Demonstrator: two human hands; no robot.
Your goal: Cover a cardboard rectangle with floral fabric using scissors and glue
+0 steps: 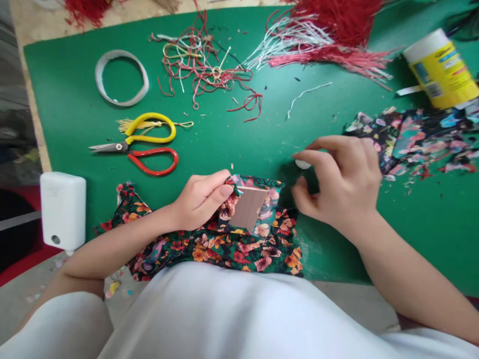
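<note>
My left hand is closed on the folded edge of a floral fabric, its thumb pressing on top. A flat brown rectangular board with a wood-like look lies against the fabric, which is folded over its upper left corner. To the right, my right hand hovers over the table with thumb and forefinger apart. A small white roundish piece shows by the forefinger tip; whether the fingers touch it I cannot tell. More floral fabric spreads below, against my shirt.
Yellow-and-red-handled scissors lie left on the green mat, below a white tape ring. Tangled cords and red tassels lie at the back. A glue bottle, floral scraps and a white device flank them.
</note>
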